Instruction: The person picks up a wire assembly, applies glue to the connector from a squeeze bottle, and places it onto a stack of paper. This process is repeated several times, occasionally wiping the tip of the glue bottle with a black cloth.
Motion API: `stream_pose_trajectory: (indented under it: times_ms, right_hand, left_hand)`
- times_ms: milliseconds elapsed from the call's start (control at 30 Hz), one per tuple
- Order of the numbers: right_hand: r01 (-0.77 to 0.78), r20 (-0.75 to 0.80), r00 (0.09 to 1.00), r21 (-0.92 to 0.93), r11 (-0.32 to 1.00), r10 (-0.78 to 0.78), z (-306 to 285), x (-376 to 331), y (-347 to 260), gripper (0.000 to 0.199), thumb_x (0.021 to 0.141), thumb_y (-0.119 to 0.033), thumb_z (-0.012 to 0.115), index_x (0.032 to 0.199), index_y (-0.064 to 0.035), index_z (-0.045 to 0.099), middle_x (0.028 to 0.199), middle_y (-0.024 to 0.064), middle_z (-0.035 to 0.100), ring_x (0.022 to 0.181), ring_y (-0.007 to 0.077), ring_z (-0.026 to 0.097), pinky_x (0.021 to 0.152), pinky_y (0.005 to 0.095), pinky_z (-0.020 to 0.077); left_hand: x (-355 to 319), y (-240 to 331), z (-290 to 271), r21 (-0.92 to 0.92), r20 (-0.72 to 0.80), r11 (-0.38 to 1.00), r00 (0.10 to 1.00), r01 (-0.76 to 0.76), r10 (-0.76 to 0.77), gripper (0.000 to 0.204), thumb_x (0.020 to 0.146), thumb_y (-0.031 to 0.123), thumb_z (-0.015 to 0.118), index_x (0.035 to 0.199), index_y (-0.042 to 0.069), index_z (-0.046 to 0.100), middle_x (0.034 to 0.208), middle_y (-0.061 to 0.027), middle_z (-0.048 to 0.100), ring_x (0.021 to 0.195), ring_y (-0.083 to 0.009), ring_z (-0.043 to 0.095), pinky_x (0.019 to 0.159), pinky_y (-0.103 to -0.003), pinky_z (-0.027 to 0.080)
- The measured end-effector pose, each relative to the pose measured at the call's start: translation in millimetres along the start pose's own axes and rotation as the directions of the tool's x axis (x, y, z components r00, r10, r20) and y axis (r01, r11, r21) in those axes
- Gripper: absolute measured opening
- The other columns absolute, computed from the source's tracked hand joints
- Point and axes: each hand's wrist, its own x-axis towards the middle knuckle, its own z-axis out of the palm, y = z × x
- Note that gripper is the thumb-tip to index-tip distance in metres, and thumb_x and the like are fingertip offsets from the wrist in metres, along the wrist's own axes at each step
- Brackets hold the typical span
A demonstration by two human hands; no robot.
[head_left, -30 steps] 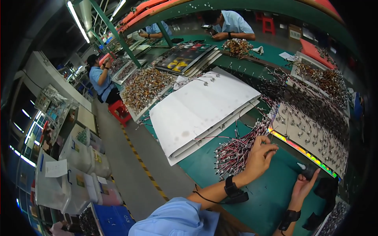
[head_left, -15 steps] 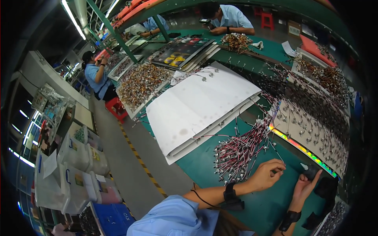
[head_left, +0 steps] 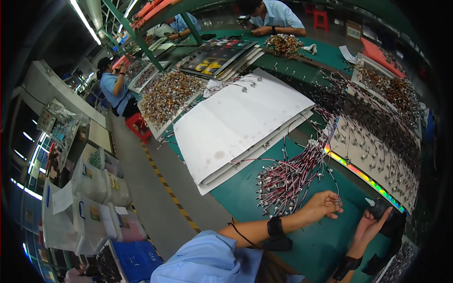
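Observation:
My left hand (head_left: 324, 206) is over the green table mat, thumb and fingers pinched on the small metal end of a wired part (head_left: 338, 202). A thin dark lead runs from it up toward a fanned bundle of wired parts (head_left: 288, 181), with pink, white and dark leads and silvery ends, lying just left. My right hand (head_left: 367, 229) is wrapped around a dark, round squeeze bottle (head_left: 380, 208) with a white nozzle (head_left: 370, 202). Its index finger stretches up along the bottle, and the nozzle points toward the left hand. The two hands are apart.
Beyond the bundle lies a large white folded sheet (head_left: 245, 125). A board (head_left: 373, 165) with a shiny rainbow edge holds rows of wired parts at right. More part piles (head_left: 172, 94) stand farther back. Co-workers (head_left: 278, 19) sit at far benches. Plastic bins (head_left: 94, 212) line the left.
My left fingers have shifted and loosened from a tighter curl, and the metal end now shows at their tips. The bottle in my right hand has moved slightly right.

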Motion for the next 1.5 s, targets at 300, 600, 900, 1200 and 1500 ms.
stream_pose_trajectory:
  times_ms: [300, 600, 900, 1200, 1500]
  right_hand:
    - [0.018, -0.007, 1.000, 0.044, 0.999, -0.018, 6, -5, -6, 0.035, 0.090, -0.033, 0.049, 0.108, -0.0023, 0.048, 0.104, 0.0118, 0.055, 0.060, 0.0091, 0.044, 0.048, 0.0196, 0.0332]
    - [0.056, 0.012, 0.998, 0.010, 0.998, -0.056, 5, -5, -8, 0.037, 0.091, -0.033, 0.047, 0.109, -0.0010, 0.045, 0.109, 0.0144, 0.053, 0.063, 0.0076, 0.046, 0.048, 0.0179, 0.0340]
    - [0.056, -0.018, 0.998, 0.016, 0.998, -0.055, 15, -11, -8, 0.039, 0.091, -0.034, 0.046, 0.111, -0.0005, 0.043, 0.109, 0.0141, 0.052, 0.064, 0.0073, 0.046, 0.048, 0.0179, 0.0342]
    - [0.076, -0.029, 0.997, -0.032, 0.997, -0.077, 29, -26, -15, 0.044, 0.091, -0.035, 0.045, 0.116, 0.0005, 0.041, 0.107, 0.0124, 0.052, 0.060, 0.0073, 0.042, 0.049, 0.0176, 0.0330]
    - [0.194, 0.159, 0.969, -0.026, 0.981, -0.187, 35, -41, -7, 0.051, 0.089, -0.037, 0.047, 0.124, -0.0003, 0.036, 0.112, 0.0126, 0.050, 0.107, 0.0219, 0.047, 0.091, 0.0329, 0.0386]
  left_hand:
    - [-5, 2, 8, 0.095, 0.002, 0.988, 0.992, -0.123, 0.124, 0.022, 0.086, 0.007, 0.054, 0.104, -0.004, 0.050, 0.094, -0.0080, 0.056, 0.084, -0.0150, 0.061, 0.068, -0.024, 0.050]
    - [-5, 1, 10, 0.216, -0.046, 0.939, 0.958, -0.266, 0.282, 0.019, 0.086, 0.004, 0.052, 0.103, -0.005, 0.052, 0.094, -0.0073, 0.056, 0.084, -0.0140, 0.061, 0.067, -0.023, 0.050]
    - [-3, 2, 4, 0.195, -0.043, 0.958, 0.974, -0.211, 0.224, 0.019, 0.087, 0.003, 0.051, 0.104, -0.005, 0.053, 0.099, -0.0067, 0.053, 0.086, -0.0146, 0.061, 0.068, -0.024, 0.050]
    - [-3, 1, 9, 0.155, -0.021, 0.957, 0.968, -0.246, 0.252, 0.020, 0.086, 0.001, 0.051, 0.106, -0.004, 0.053, 0.103, -0.0077, 0.054, 0.089, -0.0174, 0.061, 0.068, -0.024, 0.051]
    - [-5, 18, 0, 0.260, -0.089, 0.911, 0.931, -0.321, 0.353, 0.020, 0.082, -0.008, 0.050, 0.102, -0.007, 0.053, 0.097, -0.0105, 0.053, 0.085, -0.0219, 0.062, 0.068, -0.025, 0.052]
